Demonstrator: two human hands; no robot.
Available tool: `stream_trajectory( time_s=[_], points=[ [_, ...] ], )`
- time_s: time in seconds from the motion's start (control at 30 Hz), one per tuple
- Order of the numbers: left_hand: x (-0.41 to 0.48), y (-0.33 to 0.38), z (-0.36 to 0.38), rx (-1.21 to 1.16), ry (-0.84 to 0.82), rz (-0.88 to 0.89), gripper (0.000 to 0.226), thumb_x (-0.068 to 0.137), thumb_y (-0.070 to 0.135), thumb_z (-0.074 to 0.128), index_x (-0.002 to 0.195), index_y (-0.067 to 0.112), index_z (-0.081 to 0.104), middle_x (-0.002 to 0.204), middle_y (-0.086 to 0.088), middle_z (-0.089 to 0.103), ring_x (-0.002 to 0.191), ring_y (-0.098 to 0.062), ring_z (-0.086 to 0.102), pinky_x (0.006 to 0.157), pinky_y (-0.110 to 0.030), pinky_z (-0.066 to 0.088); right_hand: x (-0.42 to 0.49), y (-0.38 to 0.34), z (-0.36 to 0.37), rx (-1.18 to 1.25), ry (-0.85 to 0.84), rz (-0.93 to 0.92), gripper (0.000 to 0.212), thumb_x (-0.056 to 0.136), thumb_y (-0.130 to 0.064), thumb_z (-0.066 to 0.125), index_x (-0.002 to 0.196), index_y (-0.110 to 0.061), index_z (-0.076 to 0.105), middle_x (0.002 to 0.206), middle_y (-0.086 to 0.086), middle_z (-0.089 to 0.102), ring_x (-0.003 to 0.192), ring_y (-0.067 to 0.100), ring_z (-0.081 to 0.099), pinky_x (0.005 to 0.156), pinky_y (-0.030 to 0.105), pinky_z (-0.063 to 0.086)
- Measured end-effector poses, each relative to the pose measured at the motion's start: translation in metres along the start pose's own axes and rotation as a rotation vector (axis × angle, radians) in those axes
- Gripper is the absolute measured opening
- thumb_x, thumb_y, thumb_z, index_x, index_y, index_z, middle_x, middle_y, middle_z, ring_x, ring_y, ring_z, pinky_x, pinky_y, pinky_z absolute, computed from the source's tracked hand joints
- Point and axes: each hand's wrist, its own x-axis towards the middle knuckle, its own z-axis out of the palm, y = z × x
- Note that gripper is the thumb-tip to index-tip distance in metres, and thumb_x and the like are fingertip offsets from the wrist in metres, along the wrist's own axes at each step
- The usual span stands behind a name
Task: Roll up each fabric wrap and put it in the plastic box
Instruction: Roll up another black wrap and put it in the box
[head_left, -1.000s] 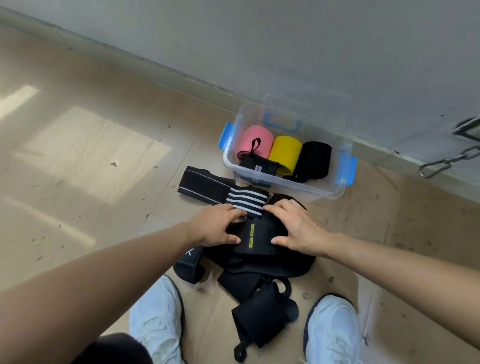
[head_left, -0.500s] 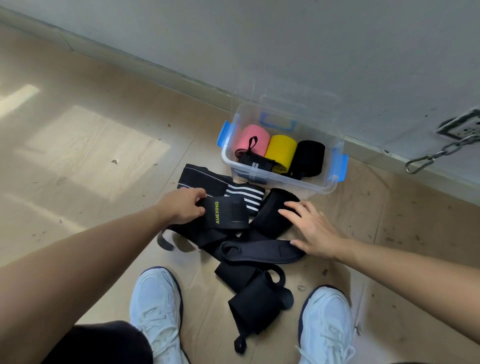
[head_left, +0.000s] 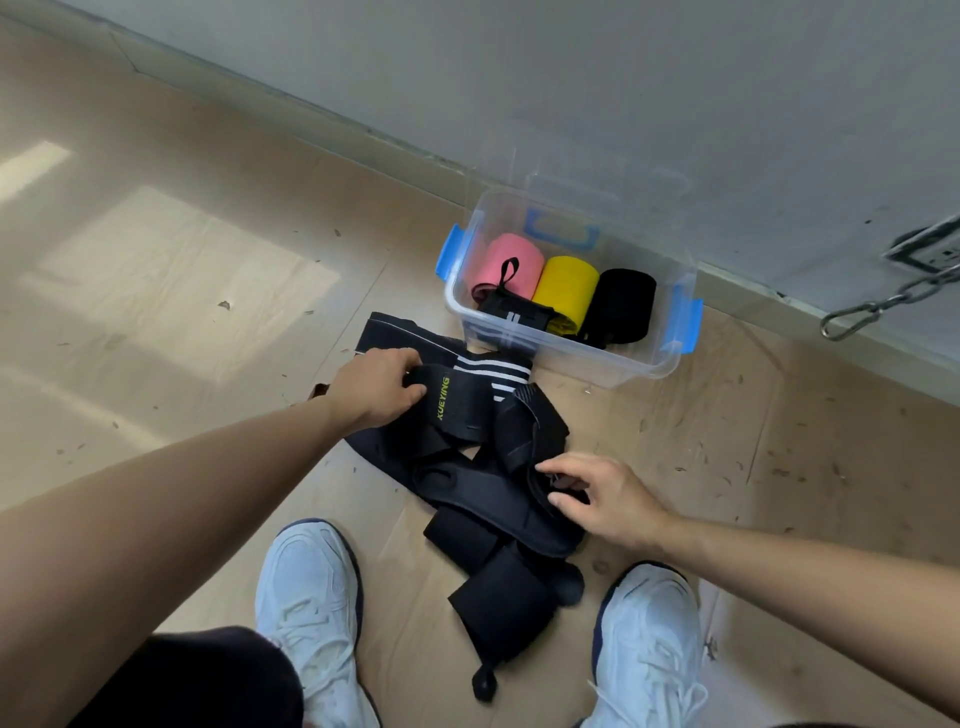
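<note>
A heap of black fabric wraps (head_left: 488, 499) lies on the floor between my shoes. My left hand (head_left: 376, 387) grips one end of a black wrap with yellow lettering (head_left: 452, 402), thumb under and fingers over its edge. Beneath it lies a black wrap with white stripes (head_left: 491, 371). My right hand (head_left: 602, 496) pinches a fold of a black wrap at the heap's right side. The clear plastic box (head_left: 550, 351) with blue latches stands beyond, holding a pink roll (head_left: 511, 265), a yellow roll (head_left: 566, 288), a black roll (head_left: 621, 304) and a small black wrap (head_left: 514, 317).
A grey wall (head_left: 623, 104) runs right behind the box. A metal chain with a snap hook (head_left: 878, 304) hangs at the far right. My two white shoes (head_left: 311, 613) stand on either side of the heap on the tan floor.
My hands have parted from the middle of the heap. The left drew the lettered wrap's end to the left; the right moved down and took hold of a fold on the right.
</note>
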Motion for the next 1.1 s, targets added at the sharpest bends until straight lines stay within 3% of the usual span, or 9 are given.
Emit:
stream_trajectory(
  time_s=[0.13, 0.3, 0.4, 0.53, 0.63, 0.73, 0.83, 0.97, 1.1],
  points=[
    [0.0, -0.002, -0.002, -0.044, -0.03, 0.009, 0.015, 0.098, 0.038, 0.064, 0.099, 0.024, 0.06, 0.094, 0.005, 0.06, 0.087, -0.018, 0.054, 0.075, -0.03, 0.038, 0.015, 0.01, -0.012, 0.174, 0.244, 0.257, 0.035, 0.086, -0.012, 0.078, 0.115, -0.023, 0.062, 0.11, -0.002, 0.058, 0.072, 0.009, 0.065, 0.071, 0.022, 0.054],
    [0.002, -0.002, 0.001, -0.048, -0.052, 0.04, 0.019, 0.1, 0.04, 0.06, 0.089, 0.028, 0.051, 0.081, 0.01, 0.054, 0.083, -0.019, 0.055, 0.071, -0.032, 0.037, 0.037, 0.018, -0.039, 0.284, 0.097, 0.342, 0.088, 0.082, -0.027, 0.083, 0.155, -0.029, 0.032, 0.137, -0.007, 0.049, 0.097, 0.021, 0.064, 0.069, 0.028, 0.057],
    [0.003, -0.003, -0.001, -0.031, -0.036, 0.016, 0.018, 0.101, 0.041, 0.058, 0.093, 0.027, 0.052, 0.089, 0.006, 0.059, 0.087, -0.021, 0.057, 0.072, -0.033, 0.039, 0.044, 0.023, -0.053, 0.11, -0.032, 0.318, 0.082, 0.078, -0.034, 0.084, 0.15, -0.025, 0.045, 0.14, -0.004, 0.056, 0.119, 0.02, 0.06, 0.102, 0.035, 0.049],
    [0.007, -0.006, -0.006, -0.063, 0.035, -0.046, 0.018, 0.1, 0.042, 0.057, 0.09, 0.027, 0.051, 0.091, 0.002, 0.06, 0.095, -0.028, 0.061, 0.073, -0.035, 0.041, 0.037, 0.017, -0.063, -0.631, 0.017, 0.311, 0.062, 0.081, -0.053, 0.077, 0.128, -0.02, 0.055, 0.111, 0.002, 0.061, 0.098, 0.027, 0.065, 0.076, 0.038, 0.055],
    [0.01, -0.007, -0.011, -0.126, 0.097, -0.101, 0.019, 0.099, 0.042, 0.057, 0.103, 0.024, 0.062, 0.102, -0.001, 0.068, 0.1, -0.029, 0.063, 0.081, -0.04, 0.049, 0.033, 0.01, -0.053, -0.826, 0.173, -0.102, 0.058, 0.074, -0.041, 0.087, 0.117, -0.017, 0.056, 0.106, 0.004, 0.055, 0.083, 0.024, 0.061, 0.062, 0.032, 0.052],
    [0.011, -0.008, -0.017, -0.152, 0.109, -0.117, 0.018, 0.098, 0.042, 0.057, 0.104, 0.026, 0.062, 0.106, -0.004, 0.07, 0.102, -0.032, 0.063, 0.085, -0.041, 0.051, 0.049, -0.004, -0.04, -0.748, 0.089, -0.331, 0.065, 0.076, -0.041, 0.084, 0.131, -0.017, 0.061, 0.133, 0.005, 0.06, 0.117, 0.03, 0.055, 0.09, 0.042, 0.051],
    [0.012, -0.008, -0.02, -0.17, 0.111, -0.095, 0.011, 0.098, 0.042, 0.058, 0.101, 0.031, 0.059, 0.104, -0.001, 0.068, 0.102, -0.03, 0.063, 0.085, -0.04, 0.05, 0.068, -0.022, -0.029, -0.799, -0.126, -0.215, 0.078, 0.089, -0.049, 0.068, 0.155, -0.023, 0.035, 0.16, 0.001, 0.036, 0.145, 0.031, 0.027, 0.115, 0.046, 0.024],
    [0.008, -0.008, -0.021, -0.194, 0.133, -0.054, 0.025, 0.098, 0.041, 0.06, 0.118, 0.026, 0.065, 0.112, 0.0, 0.07, 0.105, -0.027, 0.063, 0.089, -0.041, 0.051, 0.079, -0.043, -0.038, -1.028, -0.237, -0.134, 0.059, 0.085, -0.052, 0.071, 0.133, -0.021, 0.055, 0.129, 0.003, 0.052, 0.124, 0.026, 0.035, 0.099, 0.039, 0.029],
    [0.005, 0.0, -0.026, -0.184, 0.133, 0.018, 0.025, 0.097, 0.039, 0.061, 0.119, 0.027, 0.065, 0.111, 0.002, 0.07, 0.102, -0.025, 0.063, 0.09, -0.043, 0.052, 0.071, -0.057, -0.062, -0.804, -0.367, -0.096, 0.033, 0.085, -0.05, 0.072, 0.106, -0.024, 0.069, 0.099, -0.004, 0.05, 0.102, 0.021, 0.044, 0.081, 0.033, 0.039]
  ],
)
